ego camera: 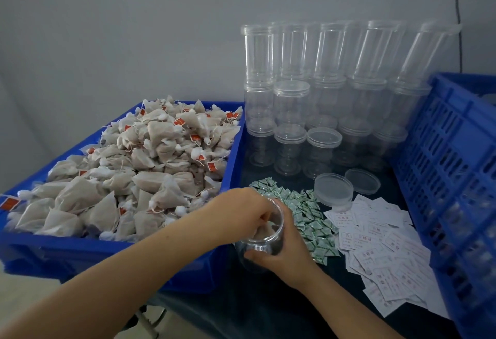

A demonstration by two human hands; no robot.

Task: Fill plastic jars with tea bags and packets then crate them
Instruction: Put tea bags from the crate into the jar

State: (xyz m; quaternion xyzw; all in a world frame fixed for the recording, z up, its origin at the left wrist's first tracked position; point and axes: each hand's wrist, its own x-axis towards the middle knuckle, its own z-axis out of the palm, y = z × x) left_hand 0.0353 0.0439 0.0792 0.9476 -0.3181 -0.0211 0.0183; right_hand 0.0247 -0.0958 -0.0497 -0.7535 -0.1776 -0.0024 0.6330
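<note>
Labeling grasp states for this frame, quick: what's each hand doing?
Left hand: fingers curled into the mouth of the clear plastic jar, pushing in a tea bag.
Right hand: grips that jar.

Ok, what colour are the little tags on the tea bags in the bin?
Red-orange tags, seen in the head view, the only one.

Dim, flat, bluish light, soft shadows, wide-angle bending at edges, blurred crate (456, 167) at right

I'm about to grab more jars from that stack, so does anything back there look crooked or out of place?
Yes. The top-right jar in the stacked jars appears to lean right, out of line with the others, though the wide lens may exaggerate it. Two loose lids lie off their jars beside the green packets.
</note>
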